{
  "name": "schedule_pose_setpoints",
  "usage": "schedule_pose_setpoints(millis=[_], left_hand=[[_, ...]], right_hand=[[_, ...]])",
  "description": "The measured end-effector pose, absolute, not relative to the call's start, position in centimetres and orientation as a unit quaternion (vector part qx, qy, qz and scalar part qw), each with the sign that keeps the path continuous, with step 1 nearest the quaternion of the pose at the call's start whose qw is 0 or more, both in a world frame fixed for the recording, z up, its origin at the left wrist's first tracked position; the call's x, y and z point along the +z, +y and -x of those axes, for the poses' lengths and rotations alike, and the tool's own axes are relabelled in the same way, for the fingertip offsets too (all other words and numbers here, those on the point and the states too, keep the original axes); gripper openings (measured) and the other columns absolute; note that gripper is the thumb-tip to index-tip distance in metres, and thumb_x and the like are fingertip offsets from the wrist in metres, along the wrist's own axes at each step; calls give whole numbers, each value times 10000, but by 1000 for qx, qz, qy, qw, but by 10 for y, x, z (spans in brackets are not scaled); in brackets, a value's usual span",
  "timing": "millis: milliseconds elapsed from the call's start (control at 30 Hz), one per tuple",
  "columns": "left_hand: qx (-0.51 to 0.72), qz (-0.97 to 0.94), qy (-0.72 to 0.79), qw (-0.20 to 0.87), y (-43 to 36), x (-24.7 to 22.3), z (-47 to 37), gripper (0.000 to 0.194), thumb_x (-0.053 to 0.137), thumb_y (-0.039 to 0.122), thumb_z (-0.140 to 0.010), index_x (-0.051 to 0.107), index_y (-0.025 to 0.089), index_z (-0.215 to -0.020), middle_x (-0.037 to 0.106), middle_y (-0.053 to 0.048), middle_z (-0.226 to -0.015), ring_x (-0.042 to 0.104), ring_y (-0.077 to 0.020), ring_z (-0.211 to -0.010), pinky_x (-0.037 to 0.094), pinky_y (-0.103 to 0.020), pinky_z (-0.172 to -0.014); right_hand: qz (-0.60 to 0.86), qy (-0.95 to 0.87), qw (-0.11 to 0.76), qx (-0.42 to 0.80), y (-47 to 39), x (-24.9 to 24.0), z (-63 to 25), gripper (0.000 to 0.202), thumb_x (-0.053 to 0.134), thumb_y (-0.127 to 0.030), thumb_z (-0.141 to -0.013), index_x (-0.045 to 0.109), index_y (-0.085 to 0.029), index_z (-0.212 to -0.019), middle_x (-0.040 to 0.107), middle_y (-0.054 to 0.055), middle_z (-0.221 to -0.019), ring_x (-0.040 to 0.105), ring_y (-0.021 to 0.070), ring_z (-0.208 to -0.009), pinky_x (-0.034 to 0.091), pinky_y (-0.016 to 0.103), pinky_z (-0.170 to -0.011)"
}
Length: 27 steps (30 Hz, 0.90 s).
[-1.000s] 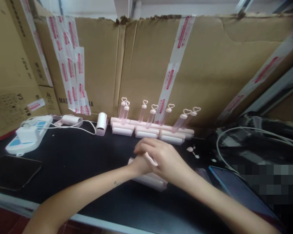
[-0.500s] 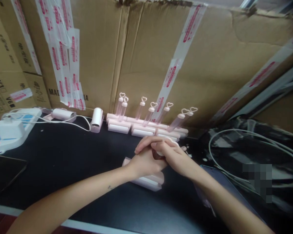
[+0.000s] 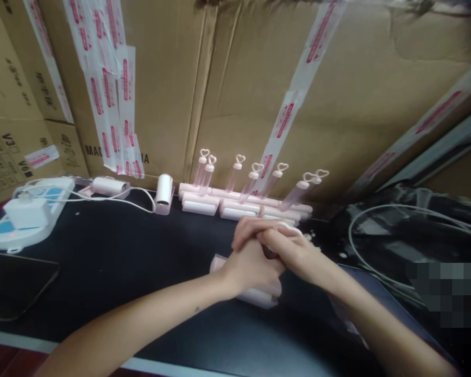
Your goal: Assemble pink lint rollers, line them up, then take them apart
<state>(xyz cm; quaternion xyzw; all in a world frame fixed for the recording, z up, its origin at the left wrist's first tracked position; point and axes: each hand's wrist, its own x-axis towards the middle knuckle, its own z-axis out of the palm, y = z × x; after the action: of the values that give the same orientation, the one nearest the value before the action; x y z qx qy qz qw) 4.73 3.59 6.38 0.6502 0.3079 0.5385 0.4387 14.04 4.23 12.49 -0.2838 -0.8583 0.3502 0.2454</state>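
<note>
My left hand (image 3: 249,268) and right hand (image 3: 300,256) overlap over the near middle of the black tabletop (image 3: 141,272). The visible fingers are bent and bunched closely together; I cannot tell what they pinch, since many tips are hidden. A glossy white curved piece (image 3: 288,226) shows at my right hand — its lower part is covered. Under my hands lies a pale pink-and-white rounded case (image 3: 259,297), partly hidden. Beyond, translucent pink tubes with heart-shaped loops (image 3: 252,183) stand by a cardboard wall (image 3: 160,94); a white-and-blue power strip (image 3: 58,196) lies left.

Taped brown cardboard (image 3: 160,89) behind black tabletop (image 3: 141,251), pale front edge (image 3: 157,365), dark red floor (image 3: 15,362)
</note>
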Motion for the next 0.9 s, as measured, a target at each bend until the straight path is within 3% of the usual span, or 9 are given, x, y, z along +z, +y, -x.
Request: schedule_pose_setpoints(millis=[133, 233, 333, 400, 467, 533, 667, 767, 900], left_hand=[[558, -643, 271, 450, 37, 58, -50, 98, 564, 90, -642, 503, 162, -670, 537, 11, -648, 544, -126, -637, 445, -216, -589], [493, -627, 324, 509, 38, 58, -48, 214, 579, 170, -674, 415, 170, -537, 410, 60, -453, 402, -65, -413, 346, -193, -434], [412, -677, 309, 525, 38, 68, -36, 278, 605, 338, -727, 466, 156, -570, 482, 34, -495, 461, -82, -439, 414, -219, -477], [356, -752, 286, 476, 36, 77, -22, 308, 699, 397, -658, 574, 139, -772, 614, -38, -778, 594, -155, -715, 493, -282, -690], [298, -819, 321, 372, 30, 81, -8, 629, 801, 429, -512, 563, 169, -1033, 562, -88, -1099, 533, -255, -1048, 448, -373, -899], [222, -845, 400, 277, 22, 75, 5, 832, 833, 476, -411, 524, 179, -1124, 497, -111, -1186, 437, -335, -1163, 392, -462, -966], [161, -841, 466, 223, 14, 51, 30, 564, 734, 461, -625, 555, 179, -1080, 527, -98, -1119, 506, -282, -1053, 404, -422, -949], [173, -826, 523, 116, 34, 44, 45, 455, 689, 463, -684, 593, 194, -1039, 541, -97, -1106, 484, -283, -1055, 390, -418, -952], [166, -813, 558, 15, 77, 47, 43, 466, 691, 470, -680, 601, 182, -1036, 573, -113, -1093, 473, -318, -1078, 378, -443, -953]], right_hand=[[248, -829, 241, 440, 54, 116, -155, 539, 318, -586, -903, 541, -208, -1215, 623, 80, -1013, 599, 213, -958, 457, 362, -872], [202, -798, 262, 504, 59, 115, -167, 761, 184, -754, -823, 489, -219, -1271, 563, 121, -1204, 521, 246, -1147, 374, 432, -1007], [229, -790, 281, 495, 54, 117, -182, 674, 193, -697, -867, 456, -249, -1296, 512, 103, -1302, 444, 247, -1251, 337, 440, -1051], [265, -820, 263, 434, 47, 115, -196, 584, 298, -631, -890, 412, -272, -1337, 468, 85, -1358, 401, 255, -1291, 331, 432, -1064], [302, -850, 228, 367, 39, 106, -212, 551, 369, -559, -903, 348, -284, -1380, 395, 78, -1417, 375, 264, -1312, 331, 426, -1070], [331, -870, 199, 307, 37, 94, -232, 576, 408, -516, -903, 274, -285, -1413, 326, 81, -1457, 357, 263, -1325, 328, 426, -1075], [363, -900, 176, 164, 52, 77, -272, 563, 533, -489, -841, 403, -278, -1346, 381, 87, -1414, 426, 270, -1274, 371, 419, -1045], [396, -903, 147, 80, 69, 81, -300, 332, 478, -454, -865, 634, -232, -1057, 593, 88, -1152, 595, 251, -1061, 457, 392, -932], [517, -853, 73, 11, 82, 79, -329, 266, 456, -371, -858, 660, -203, -827, 684, 91, -825, 672, 274, -772, 503, 388, -683]])
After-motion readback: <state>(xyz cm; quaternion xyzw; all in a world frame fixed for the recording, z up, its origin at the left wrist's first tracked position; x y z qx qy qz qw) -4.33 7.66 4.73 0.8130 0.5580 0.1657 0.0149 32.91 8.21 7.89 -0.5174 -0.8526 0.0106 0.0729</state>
